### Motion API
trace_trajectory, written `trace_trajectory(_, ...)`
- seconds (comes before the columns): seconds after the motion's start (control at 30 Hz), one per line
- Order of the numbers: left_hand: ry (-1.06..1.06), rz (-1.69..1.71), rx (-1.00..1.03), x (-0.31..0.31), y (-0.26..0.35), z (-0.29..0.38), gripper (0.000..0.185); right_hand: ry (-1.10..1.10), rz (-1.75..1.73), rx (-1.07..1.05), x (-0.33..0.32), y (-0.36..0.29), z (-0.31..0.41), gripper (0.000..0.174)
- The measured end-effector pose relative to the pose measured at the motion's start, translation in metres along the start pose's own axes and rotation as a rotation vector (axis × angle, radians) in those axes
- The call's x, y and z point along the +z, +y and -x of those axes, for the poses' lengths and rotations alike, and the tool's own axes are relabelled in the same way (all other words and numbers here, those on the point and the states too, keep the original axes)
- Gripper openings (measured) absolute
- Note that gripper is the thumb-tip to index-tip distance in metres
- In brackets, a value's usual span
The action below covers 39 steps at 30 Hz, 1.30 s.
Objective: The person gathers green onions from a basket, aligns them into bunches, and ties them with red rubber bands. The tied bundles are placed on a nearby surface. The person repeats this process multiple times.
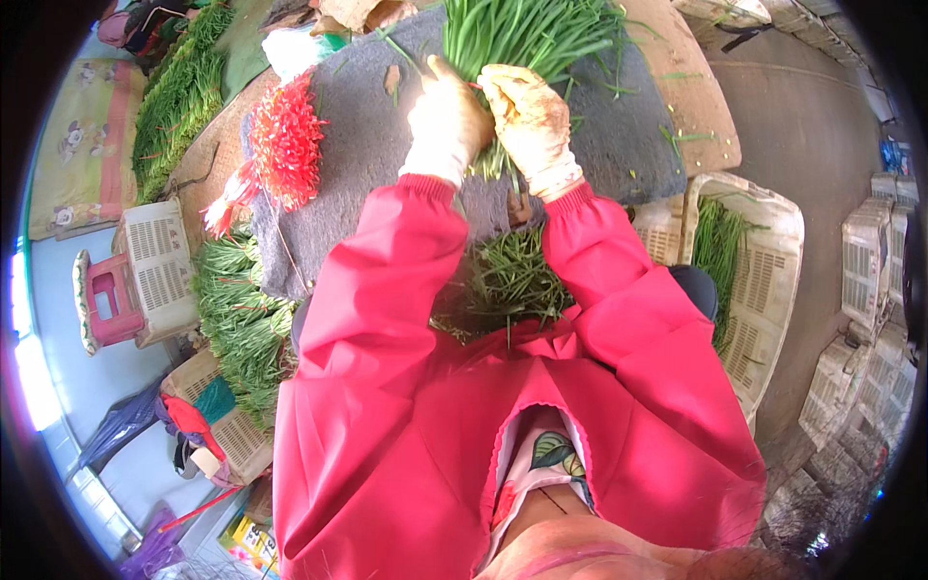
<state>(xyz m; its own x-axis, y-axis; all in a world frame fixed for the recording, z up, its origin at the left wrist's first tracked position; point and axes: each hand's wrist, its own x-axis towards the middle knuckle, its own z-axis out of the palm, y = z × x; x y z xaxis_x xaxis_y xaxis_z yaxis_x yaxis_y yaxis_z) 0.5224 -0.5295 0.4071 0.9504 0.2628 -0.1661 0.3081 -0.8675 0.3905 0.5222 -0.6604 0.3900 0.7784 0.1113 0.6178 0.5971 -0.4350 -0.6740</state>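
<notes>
My left hand (446,119), in a pale glove, is wrapped around a bunch of green chives (525,36). The leaves fan out toward the far side, and the pale cut ends show below my hands. My right hand (529,119), in a stained glove, is against the bunch, its fingers pinched on a thin red tie (475,85). Most of the tie is hidden by the gloves. Beneath lies a grey felt cloth (362,130) spread over the table. A bundle of red ties (286,141) rests to the left of my left hand.
Tied chive bunches (243,319) are piled at my left, with another row (181,101) beyond. At right, a plastic crate (768,275) holds loose chives (718,246). Leaf scraps (518,275) lie below the table edge. A pink stool (112,297) and stacked crates (866,261) stand farther out.
</notes>
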Motion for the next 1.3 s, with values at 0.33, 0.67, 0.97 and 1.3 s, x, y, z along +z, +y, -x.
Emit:
trace_trajectory(0.33,-0.351,0.415,0.158,0.003,-0.053,-0.044,0.089,0.198,-0.692,0.922,-0.048,0.034,0.047,0.036)
trace_trajectory(0.67,-0.270,0.855,0.078,-0.025,-0.030,-0.041,0.059,-0.322,-0.635,0.922,-0.014,0.016,-0.029,0.058)
trace_trajectory(0.97,-0.131,1.233,0.616,-0.137,-0.053,0.072,0.046,-0.324,-0.595,0.094,-0.063,-0.087,-0.036,0.060)
trace_trajectory(1.3,0.000,0.681,0.665,-0.052,-0.130,0.049,0.039,-0.551,-1.350,0.700,0.039,-0.011,0.014,0.059)
